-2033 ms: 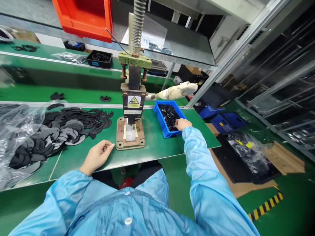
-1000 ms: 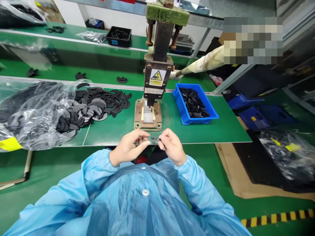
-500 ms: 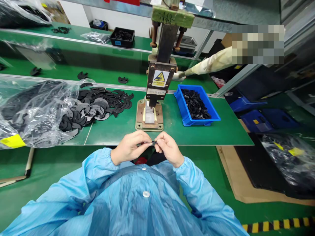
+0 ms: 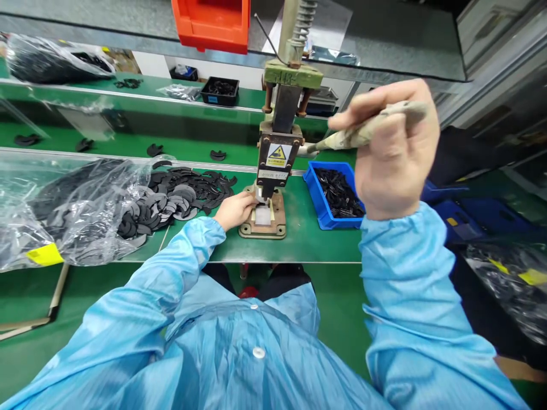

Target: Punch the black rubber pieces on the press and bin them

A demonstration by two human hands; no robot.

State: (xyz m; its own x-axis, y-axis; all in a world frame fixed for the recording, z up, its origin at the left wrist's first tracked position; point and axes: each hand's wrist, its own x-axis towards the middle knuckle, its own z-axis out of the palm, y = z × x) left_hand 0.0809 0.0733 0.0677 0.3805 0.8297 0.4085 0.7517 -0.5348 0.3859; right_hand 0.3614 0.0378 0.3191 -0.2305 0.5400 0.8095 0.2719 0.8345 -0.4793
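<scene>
My right hand (image 4: 395, 151) is wrapped around the cloth-covered lever (image 4: 350, 135) of a hand press (image 4: 278, 149), slightly smeared by motion. Low at the press, my left hand (image 4: 236, 209) has its fingers pinched together under the ram, at the left side of the metal base plate (image 4: 277, 221). Whatever those fingertips grip is too small and too hidden to make out. A pale block (image 4: 262, 214) sits on the base beside them. Left of this hand spreads a pile of black crescent-shaped pieces (image 4: 183, 196), partly spilling from a clear plastic bag (image 4: 85, 228).
A blue bin (image 4: 337, 222) full of small black parts stands right of the press. Several black pieces lie along the green ledge behind, one of them a crescent (image 4: 217, 155). Overhead hang an orange bin (image 4: 211, 25) and a shelf. The table's front edge runs close to my body.
Both hands were together at the table edge around a small dark piece. My left hand has moved forward to the press base; my right has gone up and right onto the lever.
</scene>
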